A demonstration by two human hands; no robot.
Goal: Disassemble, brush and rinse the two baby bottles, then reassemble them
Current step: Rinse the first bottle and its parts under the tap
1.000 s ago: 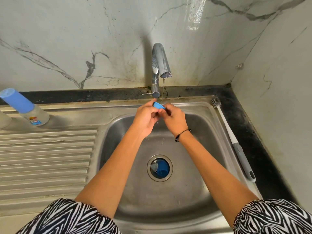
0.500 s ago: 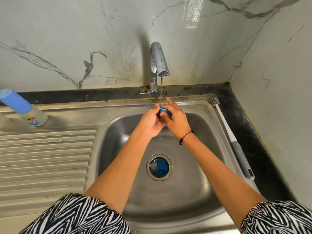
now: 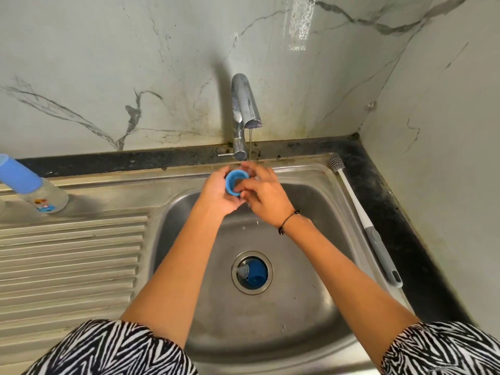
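Note:
Under the thin stream from the tap (image 3: 244, 115), my left hand (image 3: 216, 194) grips a blue bottle collar ring (image 3: 234, 183), its open side turned toward me. My right hand (image 3: 263, 194) has its fingers on the ring's rim and inside it, where a clear teat seems to sit. A second blue collar with a clear teat (image 3: 253, 273) lies in the sink drain. One baby bottle (image 3: 32, 189) with a blue cap stands on the drainboard at the far left. The bottle brush (image 3: 359, 212) lies along the sink's right rim.
The steel sink basin (image 3: 311, 307) is below my arms, with a ribbed drainboard (image 3: 70, 255) to its left. A black counter strip (image 3: 400, 217) and marble walls close in at the back and right.
The blue ring has been turned in my hands so its opening now faces me, and my right fingers have shifted onto its rim. Both hands stayed under the tap.

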